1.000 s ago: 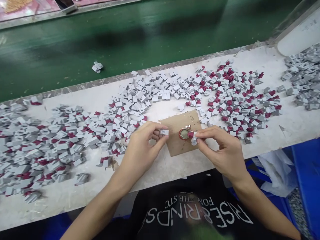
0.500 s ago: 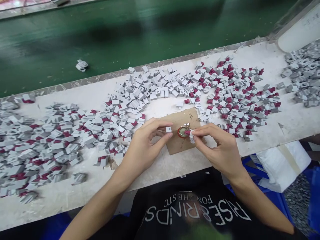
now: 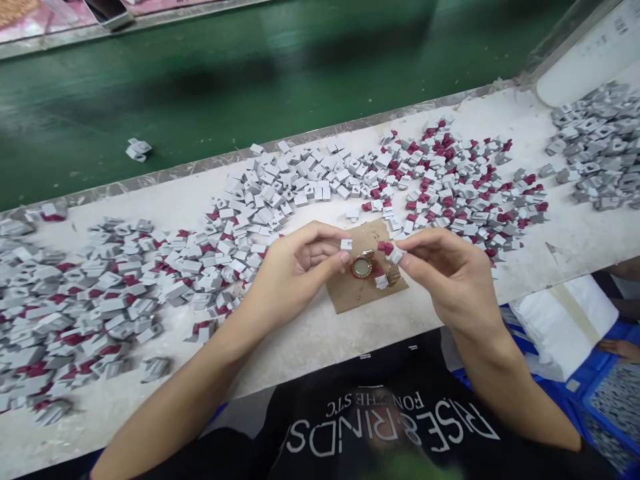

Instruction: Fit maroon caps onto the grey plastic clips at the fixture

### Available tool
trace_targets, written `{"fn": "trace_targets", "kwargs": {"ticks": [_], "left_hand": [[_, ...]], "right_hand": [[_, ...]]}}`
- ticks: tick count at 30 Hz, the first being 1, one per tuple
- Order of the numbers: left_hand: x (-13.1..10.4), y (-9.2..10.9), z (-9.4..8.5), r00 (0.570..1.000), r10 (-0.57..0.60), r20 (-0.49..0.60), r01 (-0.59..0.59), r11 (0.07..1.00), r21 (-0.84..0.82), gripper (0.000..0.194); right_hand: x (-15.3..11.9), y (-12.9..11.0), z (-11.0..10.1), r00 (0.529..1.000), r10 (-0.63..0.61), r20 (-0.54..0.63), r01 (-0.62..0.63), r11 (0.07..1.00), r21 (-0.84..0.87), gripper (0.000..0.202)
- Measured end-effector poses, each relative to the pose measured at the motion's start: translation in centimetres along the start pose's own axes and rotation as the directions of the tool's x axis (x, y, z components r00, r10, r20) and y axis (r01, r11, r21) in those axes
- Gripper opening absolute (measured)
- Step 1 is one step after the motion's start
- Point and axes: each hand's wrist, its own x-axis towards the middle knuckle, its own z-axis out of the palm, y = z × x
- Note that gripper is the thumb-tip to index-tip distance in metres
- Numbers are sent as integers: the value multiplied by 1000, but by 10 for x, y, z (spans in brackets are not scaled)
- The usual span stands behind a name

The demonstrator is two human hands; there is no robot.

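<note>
Between the thumb and index finger of my left hand (image 3: 303,267) is a small grey block (image 3: 346,245). My right hand (image 3: 450,273) pinches a grey piece with a dark red part (image 3: 386,248). Below and between the two hands, a piece of brown cardboard (image 3: 345,300) lies on the white bench. On it sits a small round cap (image 3: 361,267) with a red rim and greenish inside. Another grey piece (image 3: 381,281) rests on the cardboard just right of the cap.
Grey and dark red pieces (image 3: 110,300) spread over the left of the bench (image 3: 280,353), with more behind and right of the cardboard. A green belt (image 3: 200,93) runs behind. Blue crates and a white bag (image 3: 565,320) are at lower right, near another person's hand (image 3: 620,348).
My right hand has lifted off the cap and moved slightly right and up, with the red part now in the open. A grey piece shows on the cardboard. My left hand still holds its block.
</note>
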Motion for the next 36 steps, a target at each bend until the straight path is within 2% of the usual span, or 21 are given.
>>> {"fn": "trace_targets", "kwargs": {"ticks": [4, 9, 14, 20, 29, 36], "left_hand": [[14, 20, 10, 999, 23, 47, -20, 998, -66, 13], [25, 30, 19, 998, 40, 41, -35, 993, -116, 12], [29, 27, 22, 999, 29, 41, -21, 984, -175, 15], [30, 24, 21, 999, 24, 44, -15, 983, -184, 23], [30, 23, 17, 998, 29, 62, -22, 993, -118, 17], [30, 22, 17, 997, 28, 71, -20, 994, -109, 23]], "right_hand": [[18, -2, 5, 994, 107, -14, -98, 953, 286, 8], [26, -4, 8, 991, 131, 5, -122, 908, 401, 12], [26, -3, 5, 991, 127, -36, -106, 930, 353, 12], [25, -3, 8, 996, 62, -71, -40, 962, 271, 7], [25, -8, 9, 999, 45, 17, -48, 982, 181, 6], [30, -7, 6, 996, 76, 50, -83, 980, 179, 14]]}}
